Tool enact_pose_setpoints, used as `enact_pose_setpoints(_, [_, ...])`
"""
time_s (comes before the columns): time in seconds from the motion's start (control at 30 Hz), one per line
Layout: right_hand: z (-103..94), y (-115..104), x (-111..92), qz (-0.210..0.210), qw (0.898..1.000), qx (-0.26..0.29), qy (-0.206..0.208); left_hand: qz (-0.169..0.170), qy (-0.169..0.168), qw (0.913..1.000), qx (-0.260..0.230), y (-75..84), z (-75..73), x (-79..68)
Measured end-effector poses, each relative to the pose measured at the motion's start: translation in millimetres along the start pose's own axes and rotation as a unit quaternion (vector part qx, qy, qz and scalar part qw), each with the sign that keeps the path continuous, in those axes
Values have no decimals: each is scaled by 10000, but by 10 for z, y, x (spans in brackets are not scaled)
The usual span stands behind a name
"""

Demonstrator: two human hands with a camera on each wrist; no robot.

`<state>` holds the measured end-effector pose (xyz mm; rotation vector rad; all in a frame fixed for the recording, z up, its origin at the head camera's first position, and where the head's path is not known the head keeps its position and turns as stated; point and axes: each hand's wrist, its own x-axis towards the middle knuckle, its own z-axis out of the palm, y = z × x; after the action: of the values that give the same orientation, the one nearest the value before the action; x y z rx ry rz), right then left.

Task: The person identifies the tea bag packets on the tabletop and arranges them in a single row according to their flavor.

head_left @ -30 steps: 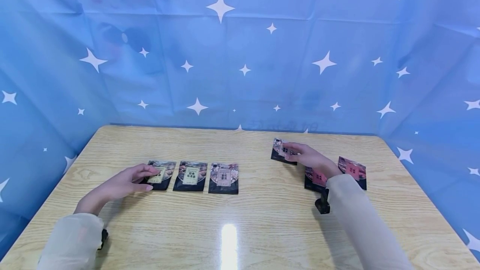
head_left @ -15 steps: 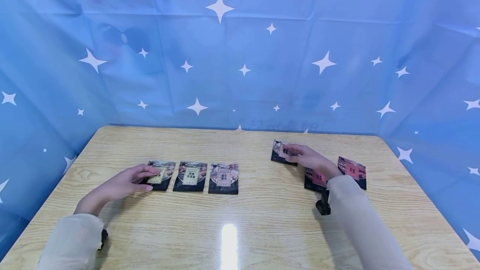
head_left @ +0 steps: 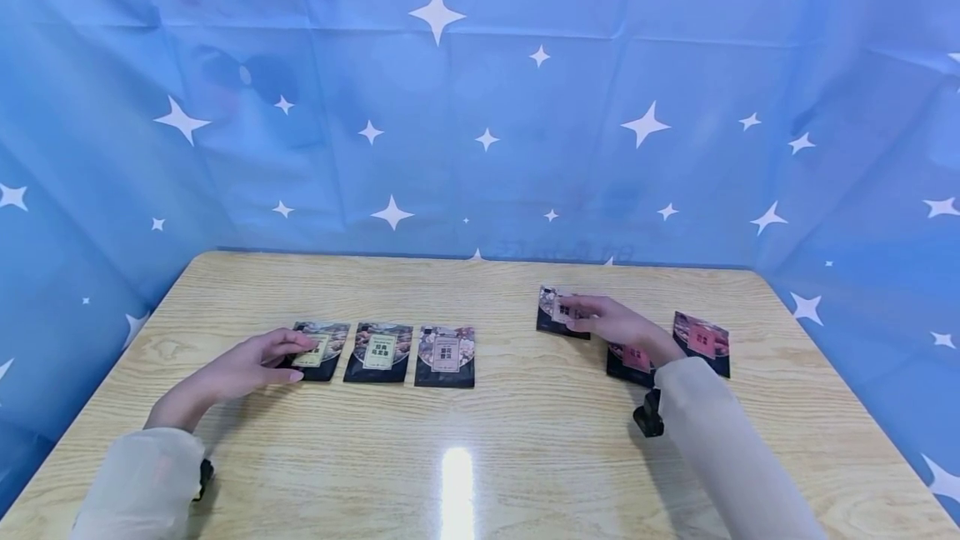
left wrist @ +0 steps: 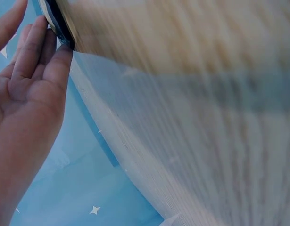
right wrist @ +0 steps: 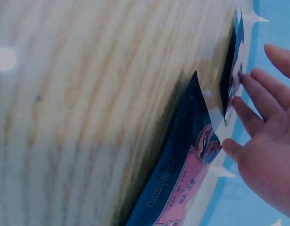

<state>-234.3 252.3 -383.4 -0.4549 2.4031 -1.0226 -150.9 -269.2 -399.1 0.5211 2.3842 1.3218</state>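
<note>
My left hand [head_left: 251, 363] rests its fingers on a sachet with a yellow-green label [head_left: 324, 354], the leftmost of three in a row. Beside it lie a similar sachet [head_left: 379, 353] with a pale label and one with a pinkish-grey label [head_left: 446, 357]. Farther back, right of centre, my right hand [head_left: 617, 325] touches another pinkish-grey-label sachet [head_left: 552, 313] with extended fingers. In the right wrist view those fingertips press flat on its face [right wrist: 236, 70]. Under the right forearm is a red-label sachet [head_left: 630, 362], partly hidden.
A second red-label sachet [head_left: 702, 343] lies tilted right of the right wrist. All sit on a wood-grain table [head_left: 360, 473], which ends at a blue star-printed curtain [head_left: 480, 90]. Dark wrist cameras [head_left: 648, 415] hang below the sleeves.
The sachet under my right fingers has slid a little toward the near side of the table, the right hand moving along with it. The left hand stays on its sachet.
</note>
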Motion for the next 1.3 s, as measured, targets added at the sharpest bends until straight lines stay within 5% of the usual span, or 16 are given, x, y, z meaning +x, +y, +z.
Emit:
enact_pose_setpoints(0.7, [180,-85,-81,-84,9985,328,-427,31,-15,9999,-99,-10,-12,-5])
enact_pose_setpoints(1.3, [376,-194,-126,-551,9963,-115,-656,19,-24,10000,-41,2,-8,-3])
